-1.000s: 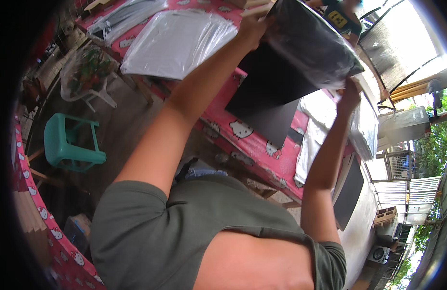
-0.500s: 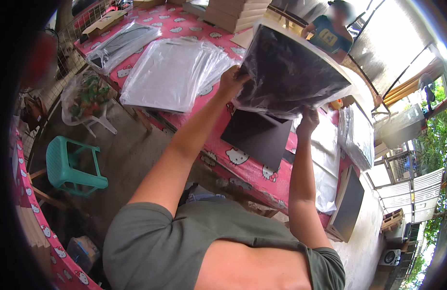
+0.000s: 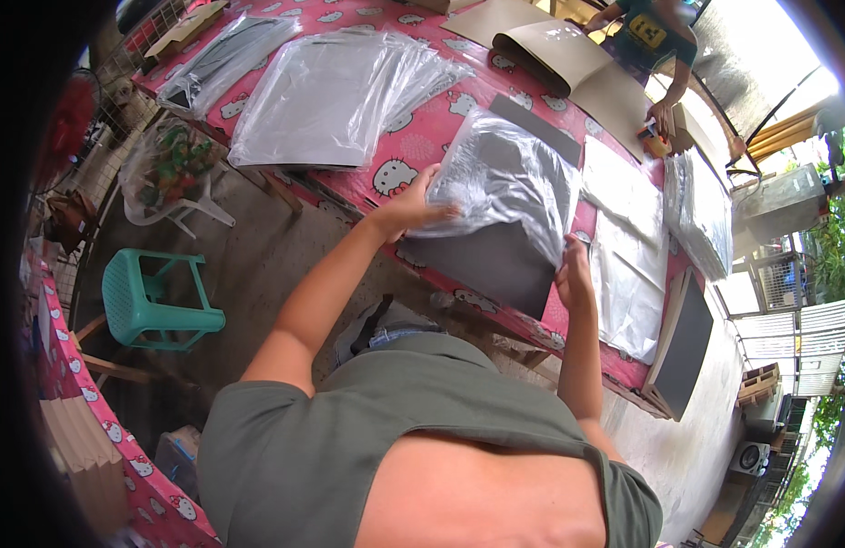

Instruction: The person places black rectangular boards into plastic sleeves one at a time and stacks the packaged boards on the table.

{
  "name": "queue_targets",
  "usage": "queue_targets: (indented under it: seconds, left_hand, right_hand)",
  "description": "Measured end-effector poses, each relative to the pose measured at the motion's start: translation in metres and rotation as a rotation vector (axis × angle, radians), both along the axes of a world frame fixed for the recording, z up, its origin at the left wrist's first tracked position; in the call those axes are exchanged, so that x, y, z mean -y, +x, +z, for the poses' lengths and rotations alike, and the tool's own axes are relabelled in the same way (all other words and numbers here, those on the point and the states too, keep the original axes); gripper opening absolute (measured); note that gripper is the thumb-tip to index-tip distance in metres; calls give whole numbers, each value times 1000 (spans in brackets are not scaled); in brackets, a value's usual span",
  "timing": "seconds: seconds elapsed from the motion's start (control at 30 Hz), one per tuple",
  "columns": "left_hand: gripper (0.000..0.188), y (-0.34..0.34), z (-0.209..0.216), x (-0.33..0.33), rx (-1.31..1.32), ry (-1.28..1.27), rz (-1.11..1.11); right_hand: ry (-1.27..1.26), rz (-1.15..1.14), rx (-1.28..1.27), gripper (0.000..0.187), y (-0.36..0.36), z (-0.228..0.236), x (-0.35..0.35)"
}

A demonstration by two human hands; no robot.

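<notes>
A clear plastic bag [image 3: 504, 173], wrinkled and shiny, lies over dark grey flat panels on the table. At its left edge my left hand [image 3: 411, 205] is closed on the plastic, the fingertips slightly blurred. My right hand [image 3: 575, 267] pinches the bag's right near corner. Below the bag shows the bare near part of a dark panel [image 3: 486, 265]; another dark strip [image 3: 536, 125] sticks out beyond it. How much of a panel sits inside the bag is hard to tell through the glare. To the right lie flat white plastic bags [image 3: 628, 274].
Stacks of bagged panels [image 3: 308, 100] cover the left of the pink patterned table [image 3: 395, 173]. More bagged sheets [image 3: 701, 215] and a leaning dark board [image 3: 685, 347] stand right. Across the table, another person's hand [image 3: 661, 114] reaches near curled cardboard [image 3: 550, 50]. A green stool [image 3: 157, 297] stands left.
My hands have lowered the bagged dark panel from above the table onto the panels there. The other person has leaned in with an arm over the table, and the cardboard shows more fully.
</notes>
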State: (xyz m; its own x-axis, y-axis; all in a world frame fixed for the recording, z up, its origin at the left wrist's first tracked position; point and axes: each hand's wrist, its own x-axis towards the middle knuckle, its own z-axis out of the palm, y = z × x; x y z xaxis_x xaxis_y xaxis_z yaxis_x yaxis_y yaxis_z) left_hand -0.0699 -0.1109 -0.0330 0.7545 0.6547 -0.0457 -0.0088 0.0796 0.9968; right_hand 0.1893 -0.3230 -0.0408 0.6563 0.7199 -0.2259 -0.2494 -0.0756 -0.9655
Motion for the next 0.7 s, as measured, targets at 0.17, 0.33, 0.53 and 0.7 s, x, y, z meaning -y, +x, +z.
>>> queue_targets:
  seconds: [0.17,0.33,0.53,0.7]
  left_hand:
    - [70,-12,-17,15,-405,259,156]
    - [52,-84,-37,85,-69,332,255]
    - [44,-103,-3,121,-8,-244,341]
    - [42,-90,-5,103,101,-285,403]
  right_hand:
    - [-210,165,413,59,-35,9,25]
    - [-316,-4,658,35,-101,-11,109]
    - [-304,75,611,32,-139,0,134]
    - [-269,123,1171,69,-116,24,67]
